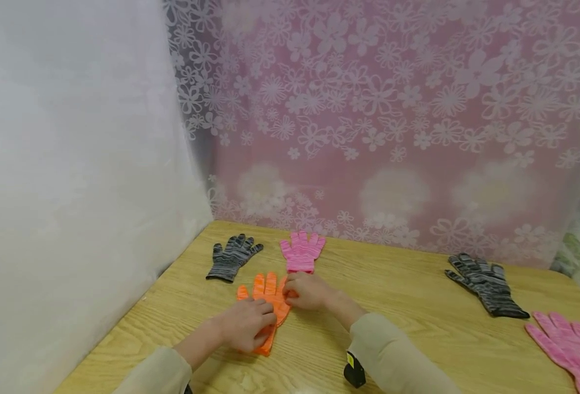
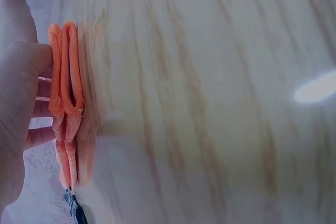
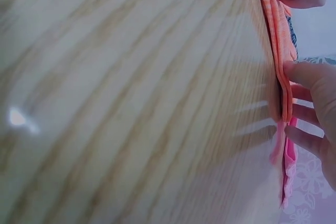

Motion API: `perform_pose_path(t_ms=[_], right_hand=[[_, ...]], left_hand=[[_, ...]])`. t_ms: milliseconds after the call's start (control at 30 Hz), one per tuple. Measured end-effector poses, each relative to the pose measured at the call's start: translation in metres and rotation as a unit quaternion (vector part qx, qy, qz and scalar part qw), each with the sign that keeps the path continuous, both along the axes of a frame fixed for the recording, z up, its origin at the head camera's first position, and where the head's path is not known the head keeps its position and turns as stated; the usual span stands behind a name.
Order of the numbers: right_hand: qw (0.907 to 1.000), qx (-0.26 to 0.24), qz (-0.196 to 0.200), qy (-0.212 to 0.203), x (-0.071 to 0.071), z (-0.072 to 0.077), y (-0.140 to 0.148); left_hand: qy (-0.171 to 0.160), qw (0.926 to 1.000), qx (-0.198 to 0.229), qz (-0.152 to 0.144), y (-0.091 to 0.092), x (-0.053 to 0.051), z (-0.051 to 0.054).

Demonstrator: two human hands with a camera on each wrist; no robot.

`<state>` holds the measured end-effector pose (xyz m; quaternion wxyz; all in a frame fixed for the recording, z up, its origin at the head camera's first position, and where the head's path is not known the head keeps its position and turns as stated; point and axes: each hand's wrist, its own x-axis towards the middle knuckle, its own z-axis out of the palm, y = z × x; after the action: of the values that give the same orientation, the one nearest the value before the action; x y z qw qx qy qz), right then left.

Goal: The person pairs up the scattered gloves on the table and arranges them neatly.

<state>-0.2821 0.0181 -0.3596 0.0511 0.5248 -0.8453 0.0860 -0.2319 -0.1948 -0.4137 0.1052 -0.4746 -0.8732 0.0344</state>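
An orange knit glove [image 1: 274, 304] lies flat on the wooden table, its fingers away from me; in the left wrist view the orange cuff [image 2: 73, 72] looks like two stacked layers. My left hand [image 1: 248, 324] rests over the glove's palm and cuff, thumb and fingertips touching its upper side. My right hand [image 1: 309, 291] is at the glove's thumb side, with thumb and fingertips [image 3: 299, 72] touching the upper surface. Just beyond lies a pink glove [image 1: 302, 253], its cuff close to the right hand. A grey-black striped glove [image 1: 233, 258] lies farther left.
At the right of the table lie another grey-black glove [image 1: 489, 287] and a pink glove [image 1: 573, 347], cut by the frame edge. A flowered pink curtain [image 1: 369, 120] hangs behind the table [image 1: 378, 273]; a white sheet [image 1: 73, 164] hangs on the left.
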Motion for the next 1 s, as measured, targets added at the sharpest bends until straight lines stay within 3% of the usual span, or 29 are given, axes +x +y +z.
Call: perform_pose_path(t_ms=[100,200,467,567,767,1000], right_hand=[[0.9984,0.020,-0.053,0.007,-0.032,-0.037,-0.010],[0.9978,0.006,-0.066,-0.003,-0.045,-0.048,-0.006],[0.9881,-0.061,-0.113,-0.084,-0.048,-0.036,0.006],[0.9849,-0.080,-0.136,-0.072,-0.052,-0.032,0.011],[0.9834,-0.093,-0.155,-0.011,-0.063,-0.030,0.020],[0.9750,-0.090,-0.201,-0.031,-0.072,-0.031,0.026]], left_hand=[[0.006,1.0000,0.000,0.002,-0.001,0.000,-0.001],[0.006,1.0000,0.002,0.003,-0.001,0.000,-0.001],[0.001,0.9999,0.012,-0.001,-0.001,0.000,-0.003],[-0.003,0.9999,0.015,0.001,-0.001,0.000,-0.003],[-0.004,0.9999,0.016,0.001,-0.002,0.001,-0.001],[-0.003,1.0000,0.009,0.000,-0.002,0.001,-0.001]])
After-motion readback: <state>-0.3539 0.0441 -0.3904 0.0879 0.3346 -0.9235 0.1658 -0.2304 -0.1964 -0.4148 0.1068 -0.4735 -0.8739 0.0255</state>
